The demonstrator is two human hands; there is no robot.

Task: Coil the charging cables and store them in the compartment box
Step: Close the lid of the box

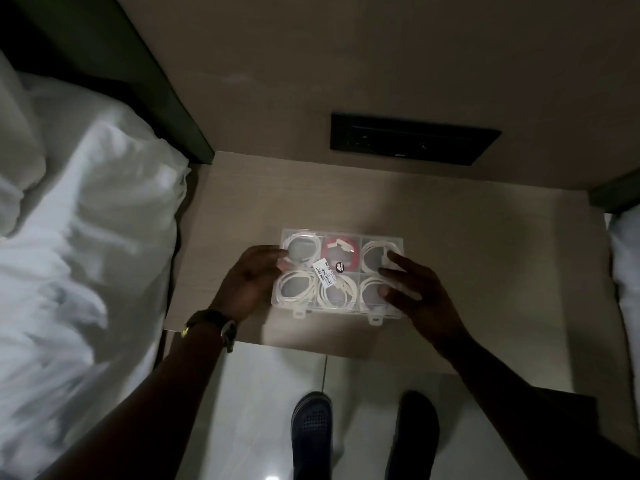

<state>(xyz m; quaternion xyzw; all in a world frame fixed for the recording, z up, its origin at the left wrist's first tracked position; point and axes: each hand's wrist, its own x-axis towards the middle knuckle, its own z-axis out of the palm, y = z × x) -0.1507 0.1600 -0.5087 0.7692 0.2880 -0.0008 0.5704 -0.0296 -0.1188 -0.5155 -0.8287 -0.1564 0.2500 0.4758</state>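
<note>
A clear plastic compartment box [341, 308] lies on a small bedside table [450, 237], its transparent lid down over the compartments. Coiled white cables [296, 285] fill most compartments, and a coiled red cable [341, 252] sits in the top middle one. A barcode sticker [326, 271] lies on the lid. My left hand [251, 277] rests against the box's left side with fingers spread onto the lid. On the right side my right hand [414, 289] has its fingertips spread on the lid. Neither hand grips a cable.
A bed with white bedding [76, 254] runs along the left, right beside the table. A dark switch panel [412, 138] is set in the wall behind. Another white bed edge [627, 265] shows at the right. My shoes [311, 434] stand on the glossy floor below the table's front edge.
</note>
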